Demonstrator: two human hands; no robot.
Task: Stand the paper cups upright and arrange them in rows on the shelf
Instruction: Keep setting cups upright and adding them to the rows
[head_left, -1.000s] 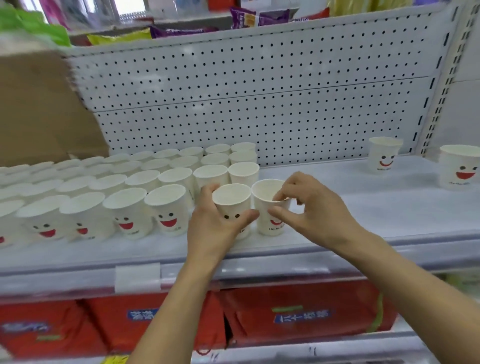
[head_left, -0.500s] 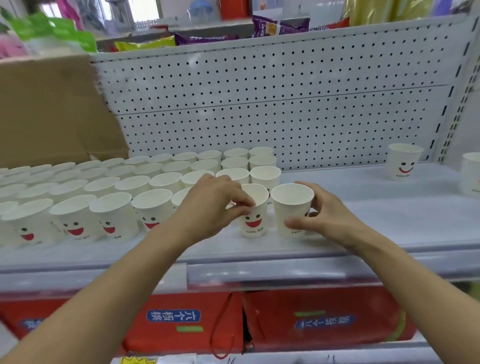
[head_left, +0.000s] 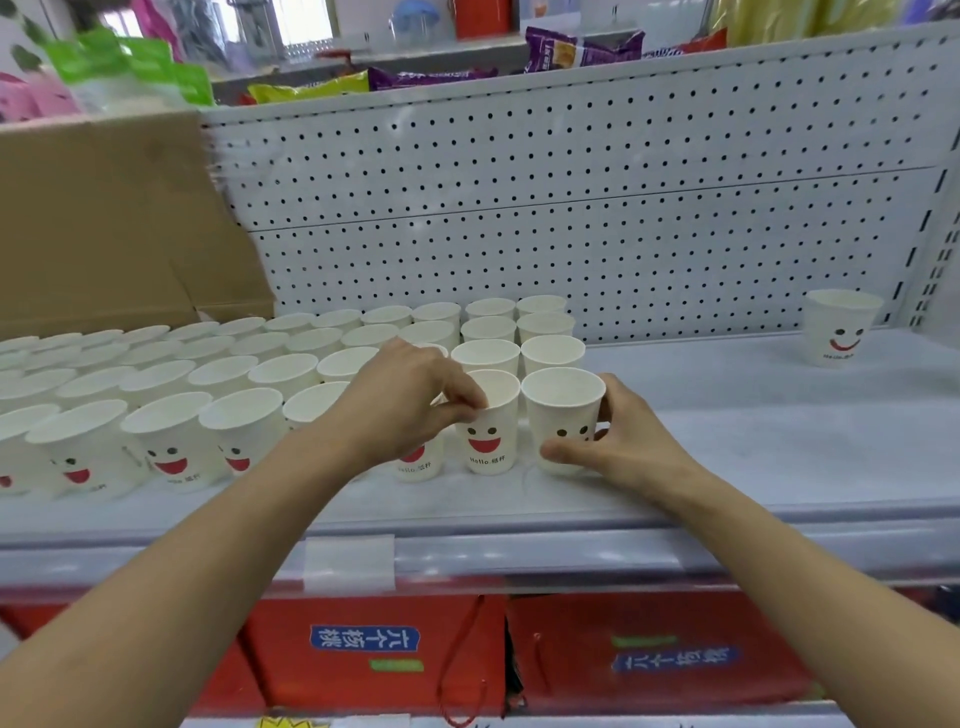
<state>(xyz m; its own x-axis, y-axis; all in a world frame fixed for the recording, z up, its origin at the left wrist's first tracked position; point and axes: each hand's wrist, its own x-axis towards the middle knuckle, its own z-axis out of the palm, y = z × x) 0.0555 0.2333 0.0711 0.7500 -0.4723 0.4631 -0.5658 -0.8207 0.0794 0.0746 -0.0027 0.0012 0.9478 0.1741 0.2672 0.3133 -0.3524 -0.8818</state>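
Several rows of upright white paper cups with red smiley faces (head_left: 171, 441) fill the left half of the white shelf (head_left: 753, 467). My left hand (head_left: 410, 405) pinches the rim of a front-row cup (head_left: 488, 436) that shows its smiley. My right hand (head_left: 618, 441) wraps the side and base of the cup at the row's right end (head_left: 563, 415), which stands upright on the shelf. One more upright cup (head_left: 841, 327) stands alone at the far right.
A white pegboard (head_left: 571, 208) backs the shelf. A brown cardboard box (head_left: 104, 234) sits behind the cups at the left. Red gift boxes (head_left: 649, 654) fill the shelf below. Snack bags (head_left: 582, 49) lie on top.
The view has shifted right and closer. My left hand moved from the cup's side to its rim; my right hand slid around the end cup, which turned its face forward.
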